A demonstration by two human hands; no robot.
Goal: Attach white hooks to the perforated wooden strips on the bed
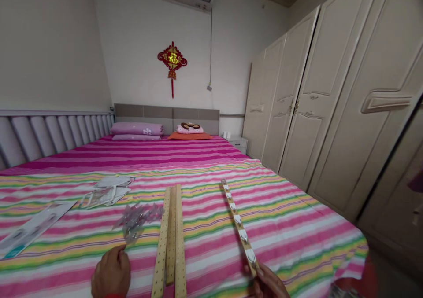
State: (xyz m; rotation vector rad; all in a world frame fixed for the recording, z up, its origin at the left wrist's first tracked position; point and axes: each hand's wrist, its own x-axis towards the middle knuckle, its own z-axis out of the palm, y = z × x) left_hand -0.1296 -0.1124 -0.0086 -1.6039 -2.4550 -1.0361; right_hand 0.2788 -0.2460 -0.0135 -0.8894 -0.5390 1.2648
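My right hand at the bottom edge grips the near end of a wooden strip fitted with several white hooks; the strip lies slanted on the striped bedspread. My left hand is closed in a pinch on the near corner of a clear plastic bag of small metal parts. Between my hands lie three bare wooden strips with rows of holes, side by side, running away from me.
Opened plastic packaging and a flat package card lie at the left of the bed. Pillows sit at the headboard. A padded rail lines the left side, and wardrobes stand along the right.
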